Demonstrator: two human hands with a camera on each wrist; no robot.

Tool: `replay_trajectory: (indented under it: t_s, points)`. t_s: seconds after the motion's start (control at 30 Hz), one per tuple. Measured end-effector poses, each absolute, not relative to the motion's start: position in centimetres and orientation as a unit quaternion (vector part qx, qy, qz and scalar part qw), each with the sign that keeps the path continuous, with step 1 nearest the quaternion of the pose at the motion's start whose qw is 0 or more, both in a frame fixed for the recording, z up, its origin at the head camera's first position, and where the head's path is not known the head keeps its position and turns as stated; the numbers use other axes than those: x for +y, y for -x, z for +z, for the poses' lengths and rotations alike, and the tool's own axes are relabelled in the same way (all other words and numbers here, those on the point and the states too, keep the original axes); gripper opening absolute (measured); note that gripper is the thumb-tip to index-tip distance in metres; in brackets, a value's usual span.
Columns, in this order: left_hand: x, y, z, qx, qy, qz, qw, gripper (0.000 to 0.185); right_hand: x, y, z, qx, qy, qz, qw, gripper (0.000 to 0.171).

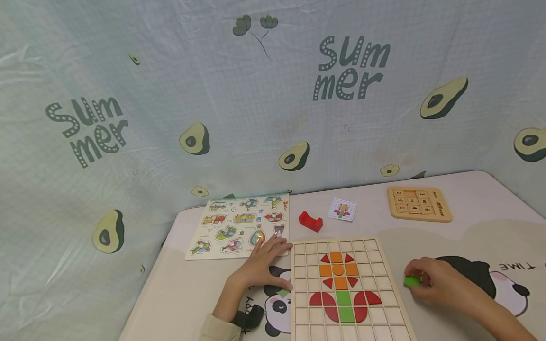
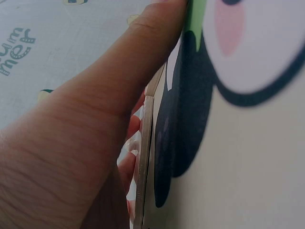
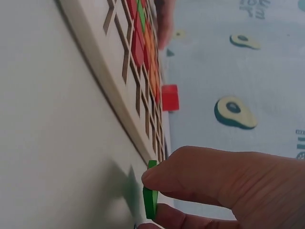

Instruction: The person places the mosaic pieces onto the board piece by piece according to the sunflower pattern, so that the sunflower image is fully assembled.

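My right hand [image 1: 443, 282] pinches a small green block [image 1: 412, 282] to the right of a wooden grid board [image 1: 394, 289]. In the right wrist view the same green block [image 3: 150, 195] stands on edge between thumb and fingers, close over the tabletop. My left hand [image 1: 260, 267] rests at the board's left edge with its fingers spread, thumb and fingertips at the rim. On the board, orange pieces [image 1: 341, 283], red triangles [image 1: 349, 257], red curved pieces [image 1: 360, 313] and two green squares [image 1: 346, 314] form a flower-like pattern.
Behind the board lie a red bridge-shaped block [image 1: 311, 221] and a pattern card [image 1: 342, 209]. A vehicle puzzle board [image 1: 239, 226] sits at the back left, a wooden number puzzle [image 1: 419, 204] at the back right. A printed curtain [image 1: 247, 94] hangs behind the table.
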State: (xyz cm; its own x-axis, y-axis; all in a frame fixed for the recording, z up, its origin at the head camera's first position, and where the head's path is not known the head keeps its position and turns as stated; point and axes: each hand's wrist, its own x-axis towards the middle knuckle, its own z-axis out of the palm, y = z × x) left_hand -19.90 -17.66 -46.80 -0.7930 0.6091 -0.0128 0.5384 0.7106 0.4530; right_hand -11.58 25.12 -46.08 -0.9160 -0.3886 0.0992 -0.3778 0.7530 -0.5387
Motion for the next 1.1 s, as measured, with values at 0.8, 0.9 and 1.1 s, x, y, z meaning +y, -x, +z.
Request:
replay_trajectory:
  t_s: [0.8,0.9,1.1]
  points:
    - [-17.7,20.0,-46.9,0.923,-0.308,0.218,0.080,0.094,17.6,9.1,-45.6,0.864,0.207,-0.424,0.177,0.019]
    - [-17.7,19.9,-46.9,0.921,-0.309,0.222,0.082,0.093,16.8,8.7,-45.9,0.853,0.233,-0.431,0.178,0.016]
    - [-17.8,19.8,-46.9,0.922,-0.307,0.221,0.084,0.093,15.8,8.1,-46.8,0.843,0.314,-0.410,0.154,0.016]
